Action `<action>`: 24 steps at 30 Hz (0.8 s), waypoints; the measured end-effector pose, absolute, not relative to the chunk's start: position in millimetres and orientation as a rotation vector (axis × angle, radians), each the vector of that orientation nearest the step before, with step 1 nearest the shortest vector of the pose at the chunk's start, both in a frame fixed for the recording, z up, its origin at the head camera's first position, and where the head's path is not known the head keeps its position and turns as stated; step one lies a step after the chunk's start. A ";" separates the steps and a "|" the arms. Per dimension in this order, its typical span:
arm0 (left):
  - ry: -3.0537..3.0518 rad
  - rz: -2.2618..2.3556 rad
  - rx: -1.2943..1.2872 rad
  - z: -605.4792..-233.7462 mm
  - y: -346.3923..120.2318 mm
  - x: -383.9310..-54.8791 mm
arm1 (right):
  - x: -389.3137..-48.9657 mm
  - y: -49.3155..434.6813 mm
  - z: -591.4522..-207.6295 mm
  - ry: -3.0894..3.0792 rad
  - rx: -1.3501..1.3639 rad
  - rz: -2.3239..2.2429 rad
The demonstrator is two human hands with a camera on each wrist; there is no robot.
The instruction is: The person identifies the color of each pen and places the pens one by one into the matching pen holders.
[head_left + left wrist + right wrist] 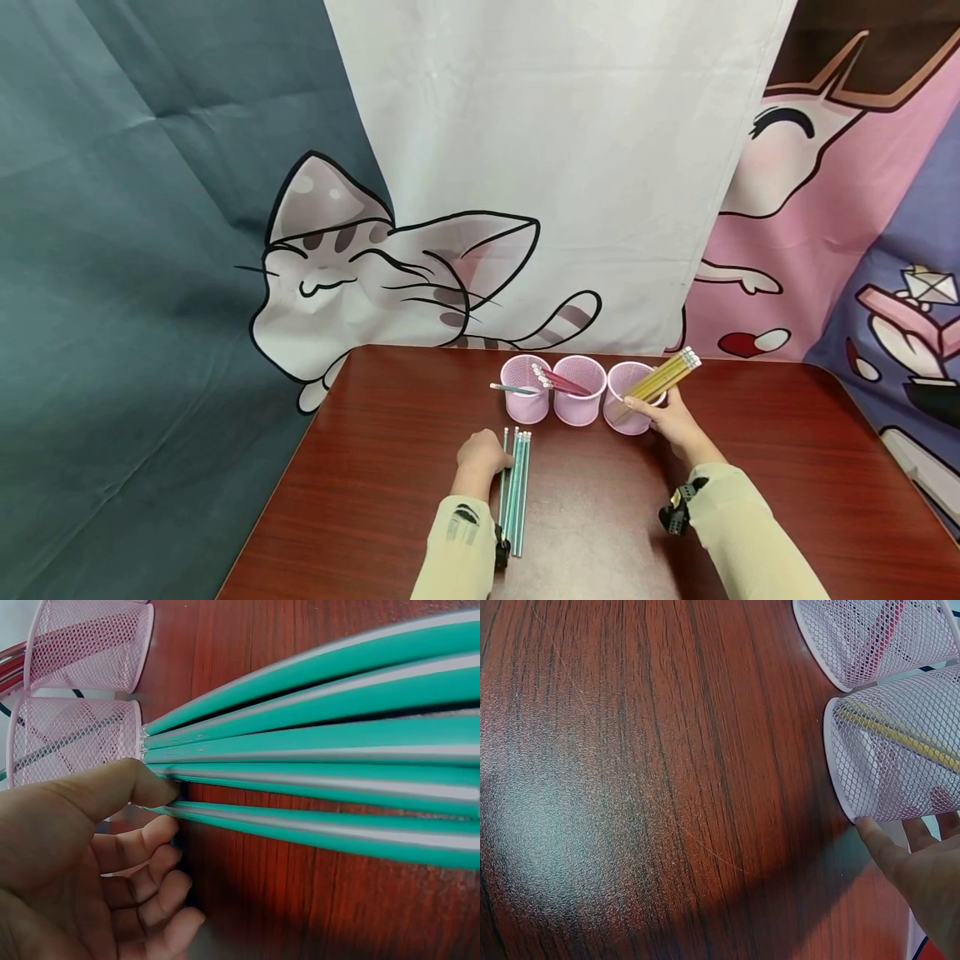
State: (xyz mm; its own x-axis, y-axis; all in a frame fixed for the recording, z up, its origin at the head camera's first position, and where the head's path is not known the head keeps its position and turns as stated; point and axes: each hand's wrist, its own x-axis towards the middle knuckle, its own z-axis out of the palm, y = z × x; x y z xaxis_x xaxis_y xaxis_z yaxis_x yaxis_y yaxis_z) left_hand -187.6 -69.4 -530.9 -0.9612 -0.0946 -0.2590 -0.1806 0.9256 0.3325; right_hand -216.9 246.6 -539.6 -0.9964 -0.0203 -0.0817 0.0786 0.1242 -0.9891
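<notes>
Several green pencils with pale stripes lie side by side on the table. My left hand is at their far end, thumb and index finger pinching the pencil on the left edge of the row, slightly apart from the others. My right hand holds the right-hand pink mesh cup by its side, thumb across the front near the rim. A bundle of yellow pencils leans to the right in that cup, eraser ends up.
Beside it stand a middle pink mesh cup holding dark red pencils and a left mesh cup with one green pencil poking out leftward. The reddish-brown table ends at a printed cloth backdrop.
</notes>
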 end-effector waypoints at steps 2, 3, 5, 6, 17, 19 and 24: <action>2.845 0.530 -0.219 -529.8 -69.2 -187.4 | -217.2 246.6 -539.4 2.301 0.063 -2.016; 2.845 0.536 -0.225 -530.6 -69.4 -187.9 | -216.8 246.2 -538.9 2.298 0.078 -2.016; 2.837 0.549 -0.240 -531.9 -69.9 -188.9 | -218.8 247.8 -543.3 2.302 0.090 -2.017; 2.838 0.554 -0.245 -531.7 -70.2 -188.7 | -219.2 248.7 -544.6 2.302 0.061 -2.006; 2.857 0.597 -0.268 -530.5 -74.6 -189.0 | -232.8 256.3 -569.6 2.281 0.076 -2.051; 2.864 0.614 -0.268 -527.4 -75.8 -190.2 | -231.9 256.3 -567.9 2.286 0.080 -2.043; 2.883 0.664 -0.263 -516.0 -78.8 -192.3 | -222.8 250.2 -549.9 2.299 0.080 -2.002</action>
State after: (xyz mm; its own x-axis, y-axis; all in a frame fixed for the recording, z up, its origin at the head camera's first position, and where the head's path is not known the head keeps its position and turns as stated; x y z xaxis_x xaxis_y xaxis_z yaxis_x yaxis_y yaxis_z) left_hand -192.3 -78.8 -516.0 -0.9697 -0.1326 -0.2051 -0.2089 0.8853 0.4155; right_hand -222.8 250.2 -549.9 -0.9944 -0.0203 -0.1034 0.0996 0.1385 -0.9853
